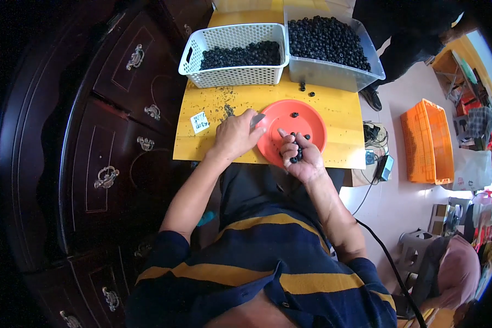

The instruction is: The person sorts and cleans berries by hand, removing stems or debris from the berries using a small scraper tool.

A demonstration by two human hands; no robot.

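Note:
A shallow red plastic basin (268,117) sits on the yellow table (344,126) in front of me. At its left rim my left hand (236,135) is closed on a small grey blade (258,119), whose handle is hidden in the fingers. Over the basin's near right part, my right hand (302,156) is turned palm up, its fingers curled round several small black ring-shaped parts (294,159). A few more such parts lie in the basin, among them a black ring (294,115) toward its far side.
Behind the basin stand a white perforated basket (235,76) and a larger clear bin (333,81), both holding many black parts. Dark shavings and a white printed card (200,122) lie at left. Dark drawers (106,175) line the left; an orange crate (429,142) stands on the floor at right.

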